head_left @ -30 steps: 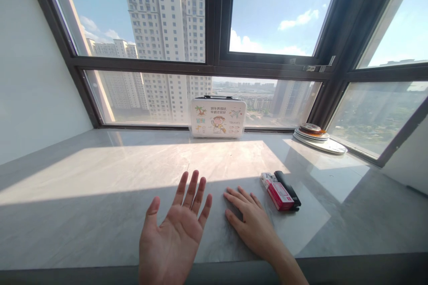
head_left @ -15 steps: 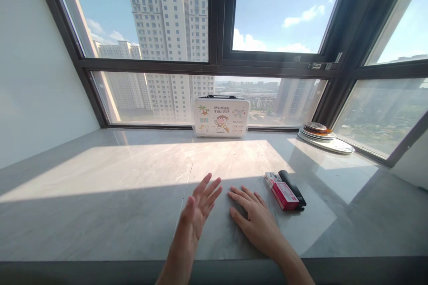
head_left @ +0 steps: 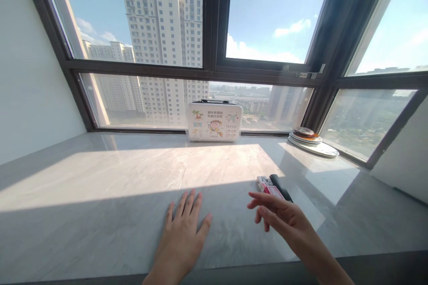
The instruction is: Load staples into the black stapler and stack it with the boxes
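My left hand (head_left: 183,234) lies palm down on the grey marbled sill (head_left: 100,231), its fingers spread and nothing in it. To the right, my right hand (head_left: 284,220) is lifted above the sill, turned partly on its side with the fingers loosely bent and apart; it holds nothing. Just behind that hand lie a red-and-white box (head_left: 269,187) and a black case (head_left: 280,187), side by side. My right hand hides their near ends, and I cannot tell whether it touches them.
A white carry case (head_left: 215,122) with cartoon prints and a black handle stands upright against the window. Several stacked plates (head_left: 306,139) sit in the right corner. Dark window frames (head_left: 143,69) border the sill, and a pale wall (head_left: 30,75) rises at the left.
My left hand has turned over from a raised, sideways pose to palm down on the sill. My right hand has lifted and moved right, now covering part of the box. The view has shifted slightly.
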`<state>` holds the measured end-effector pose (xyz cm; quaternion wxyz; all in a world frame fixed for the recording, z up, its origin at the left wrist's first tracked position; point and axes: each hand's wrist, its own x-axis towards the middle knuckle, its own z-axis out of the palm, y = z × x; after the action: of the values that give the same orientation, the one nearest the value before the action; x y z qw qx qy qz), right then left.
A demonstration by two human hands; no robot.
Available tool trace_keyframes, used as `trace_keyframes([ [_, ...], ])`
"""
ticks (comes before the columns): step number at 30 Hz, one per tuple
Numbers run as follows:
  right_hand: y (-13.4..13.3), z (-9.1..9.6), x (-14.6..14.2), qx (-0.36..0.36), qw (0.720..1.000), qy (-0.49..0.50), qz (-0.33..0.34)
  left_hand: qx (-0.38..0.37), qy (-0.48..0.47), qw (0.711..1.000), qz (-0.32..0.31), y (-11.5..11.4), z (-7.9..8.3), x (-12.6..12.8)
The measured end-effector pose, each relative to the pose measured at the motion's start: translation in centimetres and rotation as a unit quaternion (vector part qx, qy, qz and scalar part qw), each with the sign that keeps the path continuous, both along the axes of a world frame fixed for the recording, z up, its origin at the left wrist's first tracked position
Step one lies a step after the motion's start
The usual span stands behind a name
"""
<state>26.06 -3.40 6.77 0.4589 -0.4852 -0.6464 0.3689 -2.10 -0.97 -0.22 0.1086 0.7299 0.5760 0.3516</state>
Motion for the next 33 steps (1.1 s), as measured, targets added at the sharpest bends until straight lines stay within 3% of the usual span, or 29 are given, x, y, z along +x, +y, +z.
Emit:
trace_keyframes([
  [3,1.0,1.9,6.3,0.005,0.988,-0.013,-0.153,0.002,-0.015,1.0,-0.003,0.1,-0.2,0.0],
  [4,1.8,2.1,8.0,-0.02,0.985,-0.035,-0.17,0.001,-0.016,1.0,-0.003,0.1,-0.2,0.0],
  [7,4.5,1.1,10.7,-0.115,0.982,-0.067,-0.137,-0.002,-0.006,1.0,-0.004,0.0,-0.1,0.0],
  [11,6.9,-1.5,10.3,-0.169,0.98,-0.084,-0.07,0.001,-0.022,1.0,-0.007,-0.2,-0.1,0.0],
  [18,7.3,-2.6,6.6,-0.162,0.983,-0.077,-0.041,0.008,-0.025,1.0,-0.008,-0.2,-0.4,-0.1],
  [23,7.5,-2.9,0.4,-0.122,0.99,-0.07,-0.002,-0.008,-0.016,1.0,-0.004,-0.3,0.2,-0.1],
  [29,7.7,-3.8,-8.2,-0.059,0.995,-0.077,-0.024,-0.051,-0.041,0.997,0.034,-0.6,1.5,-0.6],
  [33,7.7,-4.3,-10.3,-0.033,0.994,-0.082,-0.061,-0.055,-0.074,0.992,0.091,-0.9,1.6,-1.1],
])
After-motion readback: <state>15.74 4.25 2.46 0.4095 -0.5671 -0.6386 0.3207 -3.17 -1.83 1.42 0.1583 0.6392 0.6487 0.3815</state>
